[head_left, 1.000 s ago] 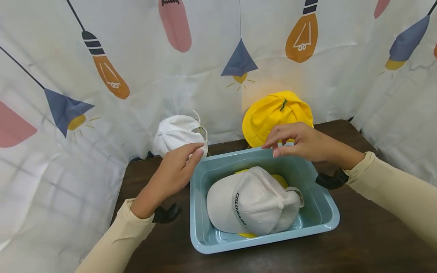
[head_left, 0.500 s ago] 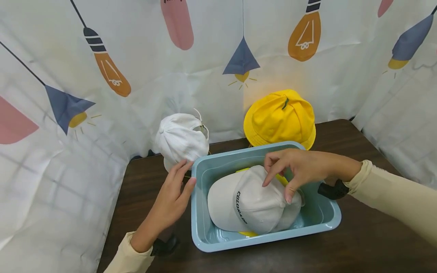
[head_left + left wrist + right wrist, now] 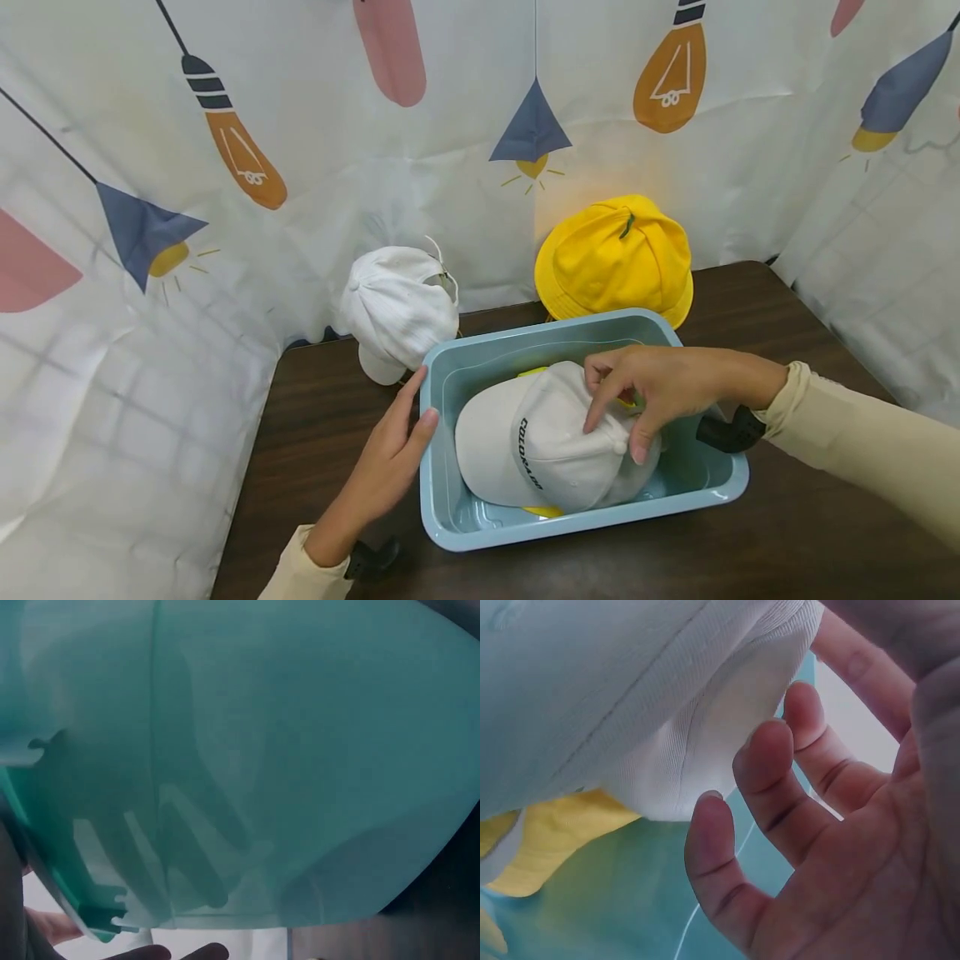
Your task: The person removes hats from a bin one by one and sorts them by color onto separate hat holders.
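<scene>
A light blue plastic basin (image 3: 442, 500) stands on the dark table. Inside lies an off-white baseball cap (image 3: 487, 450) with "COLORADO" lettering, its brim toward the left. Something yellow (image 3: 542, 512) shows from beneath it. My right hand (image 3: 656, 392) reaches into the basin; its thumb and index finger pinch the cap's crown near the top button. In the right wrist view, the other fingers (image 3: 776, 799) curl loosely beside the cap's fabric. My left hand (image 3: 390, 454) lies along the basin's left side, fingers fairly straight, thumb at the rim. Its wrist view shows mostly the basin's outer wall (image 3: 300, 750).
Behind the basin at the left sits a white cap (image 3: 401, 308) with a thin cord. A yellow bucket hat (image 3: 618, 258) stands behind the basin at the right, near the curtain (image 3: 457, 208). The dark table (image 3: 322, 417) extends around the basin.
My right hand has come down from above the basin's far rim onto the off-white cap. My left hand has moved down from near the white cap to the basin's left side.
</scene>
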### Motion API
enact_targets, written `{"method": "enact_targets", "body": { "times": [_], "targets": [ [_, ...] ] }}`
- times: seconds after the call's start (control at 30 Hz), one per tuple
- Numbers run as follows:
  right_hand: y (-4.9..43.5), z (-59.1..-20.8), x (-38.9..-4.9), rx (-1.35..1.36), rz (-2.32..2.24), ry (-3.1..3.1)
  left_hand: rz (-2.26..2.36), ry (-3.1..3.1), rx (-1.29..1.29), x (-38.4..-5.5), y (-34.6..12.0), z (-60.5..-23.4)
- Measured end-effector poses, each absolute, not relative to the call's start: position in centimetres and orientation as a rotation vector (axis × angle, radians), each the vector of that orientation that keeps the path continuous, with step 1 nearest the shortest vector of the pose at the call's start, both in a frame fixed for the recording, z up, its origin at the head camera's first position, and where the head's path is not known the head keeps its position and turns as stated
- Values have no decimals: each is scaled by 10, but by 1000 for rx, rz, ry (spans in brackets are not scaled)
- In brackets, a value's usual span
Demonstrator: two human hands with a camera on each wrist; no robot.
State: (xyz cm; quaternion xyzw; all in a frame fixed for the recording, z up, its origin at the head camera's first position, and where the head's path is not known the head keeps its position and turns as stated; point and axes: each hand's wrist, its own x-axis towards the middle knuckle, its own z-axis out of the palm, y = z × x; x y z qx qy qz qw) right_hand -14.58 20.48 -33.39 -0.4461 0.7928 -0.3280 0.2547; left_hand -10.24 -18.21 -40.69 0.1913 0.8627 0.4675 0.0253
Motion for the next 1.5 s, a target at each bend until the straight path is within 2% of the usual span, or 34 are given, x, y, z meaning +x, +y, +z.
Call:
{"method": "enact_targets", "body": {
  "times": [0.2, 0.4, 0.93, 1.5],
  "targets": [
    [203, -330, -143, -1113, -782, 2198, 1511, 2617, 591, -102, -179, -410],
    [203, -330, -141, -1142, -714, 2241, 1528, 2598, 591, -101, -180, -412],
    [199, -333, -154, -1363, -1002, 2222, 1609, 2558, 591, -101, -178, -414],
    [190, -325, -158, -1235, -1382, 2309, 1613, 2563, 577, -100, -178, -415]
  ]
}}
